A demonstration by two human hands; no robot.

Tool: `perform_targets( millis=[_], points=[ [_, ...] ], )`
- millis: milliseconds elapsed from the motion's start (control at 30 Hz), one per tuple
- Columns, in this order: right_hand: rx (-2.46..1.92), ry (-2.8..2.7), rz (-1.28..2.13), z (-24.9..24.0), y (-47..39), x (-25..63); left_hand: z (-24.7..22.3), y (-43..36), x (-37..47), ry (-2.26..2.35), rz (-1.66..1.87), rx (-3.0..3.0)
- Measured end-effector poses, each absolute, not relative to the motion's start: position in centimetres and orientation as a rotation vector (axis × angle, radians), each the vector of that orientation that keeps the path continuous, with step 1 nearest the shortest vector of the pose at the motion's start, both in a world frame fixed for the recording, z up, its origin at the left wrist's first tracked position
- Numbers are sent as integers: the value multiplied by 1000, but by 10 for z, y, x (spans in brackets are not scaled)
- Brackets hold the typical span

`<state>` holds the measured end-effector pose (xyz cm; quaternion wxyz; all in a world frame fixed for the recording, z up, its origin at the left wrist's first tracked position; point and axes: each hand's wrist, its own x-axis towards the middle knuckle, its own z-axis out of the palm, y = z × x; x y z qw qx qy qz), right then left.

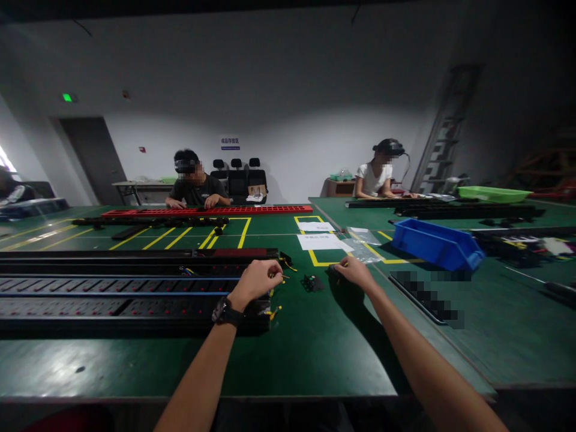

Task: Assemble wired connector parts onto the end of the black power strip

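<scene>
Strips of black casing (157,308), long and dotted with red, lie at left on the green counter (310,360), their long axis running left to right. The left hand (257,281), the nearer one, is at their right end, pinching a thin yellowish wire (285,276). The right hand (357,273), farther right, pinches a small dark piece (333,269). A small black part (312,283) lies between the hands. The blue-and-white wall sign (230,141) reads "成品存放区"; print on the white paper sheets (321,242) is too small to read.

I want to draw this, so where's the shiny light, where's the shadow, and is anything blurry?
In the head view, white glare sits on the green table at lower left; in that head view, a dark shadow runs from the right hand toward the near edge; also in the head view, the far right looks dim and smeared.
</scene>
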<state>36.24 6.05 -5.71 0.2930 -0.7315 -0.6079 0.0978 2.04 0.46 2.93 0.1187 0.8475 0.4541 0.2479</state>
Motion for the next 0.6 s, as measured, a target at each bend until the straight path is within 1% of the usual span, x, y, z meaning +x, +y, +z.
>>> perform_targets(
  millis=[67,167,267,400,500,600],
  points=[
    [-1955,-1623,245,-57,59,362,26,-4,41,1355,673,2552],
    [-1972,-1635,220,-56,57,360,23,-15,63,1255,548,2651],
    [-1986,-1669,155,-54,53,355,25,-16,65,1242,545,2620],
    [-1998,-1728,108,-48,47,348,31,-3,41,1567,659,2506],
    [-2081,-1788,105,-43,44,343,32,10,20,1867,578,2419],
    [-2169,-1798,51,-36,41,332,28,19,9,1935,504,2426]
  ],
)
